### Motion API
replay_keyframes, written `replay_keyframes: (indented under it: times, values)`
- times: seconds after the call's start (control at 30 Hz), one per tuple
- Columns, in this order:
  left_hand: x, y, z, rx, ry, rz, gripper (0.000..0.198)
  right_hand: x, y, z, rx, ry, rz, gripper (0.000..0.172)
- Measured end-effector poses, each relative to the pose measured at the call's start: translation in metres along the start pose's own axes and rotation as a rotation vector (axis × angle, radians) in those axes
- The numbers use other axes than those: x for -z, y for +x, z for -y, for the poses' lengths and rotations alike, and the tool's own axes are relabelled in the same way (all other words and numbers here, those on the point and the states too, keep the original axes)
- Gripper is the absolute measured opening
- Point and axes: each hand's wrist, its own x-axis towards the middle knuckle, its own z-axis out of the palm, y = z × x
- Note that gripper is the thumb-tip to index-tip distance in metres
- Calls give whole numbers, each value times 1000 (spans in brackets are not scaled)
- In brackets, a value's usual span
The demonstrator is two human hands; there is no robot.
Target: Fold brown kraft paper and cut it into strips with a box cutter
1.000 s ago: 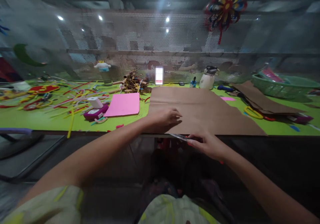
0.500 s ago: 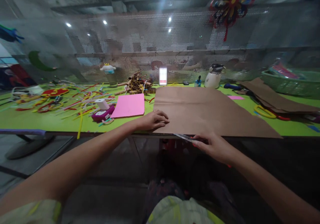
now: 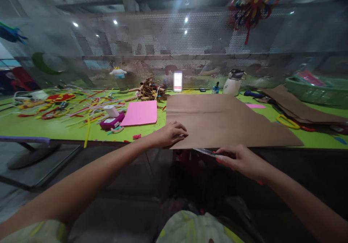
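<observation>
A large sheet of brown paper (image 3: 212, 118) lies on the green table, its near edge along the table's front edge. My left hand (image 3: 172, 133) rests on the sheet's near left corner, fingers loosely bent and lying on top of it. Just off the front edge, my right hand (image 3: 237, 158) is closed around scissors (image 3: 205, 151) with red showing at the handle. Their blades point left, beside the paper's near edge, below my left fingertips. Most of the handle is hidden by my right hand.
Left of the sheet lie a pink foam sheet (image 3: 140, 112), a purple box (image 3: 112, 121) and many coloured pipe cleaners (image 3: 89, 107). Behind stand a stick bundle (image 3: 150, 89), a phone (image 3: 177, 82) and a white jug (image 3: 233, 83). More brown paper (image 3: 301, 107) and a green basket (image 3: 312, 91) are right.
My left hand has shifted slightly right on the paper. My right hand has moved a little right and down with the scissors. A pink scrap beside my left forearm now shows.
</observation>
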Motion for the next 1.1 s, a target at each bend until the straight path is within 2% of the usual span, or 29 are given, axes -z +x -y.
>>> replay_keyframes:
  times: [0.27, 0.67, 1.1]
  values:
    - [15, -11, 3, 16, 76, 58, 29, -11, 5, -2, 23, 14, -33, 33]
    - [8, -17, 3, -6, 161, 32, 34, -3, 7, 3, 51, -27, -12, 32]
    - [9, -17, 0, -1, 233, 52, 37, -15, 18, 12, 90, -25, -39, 32]
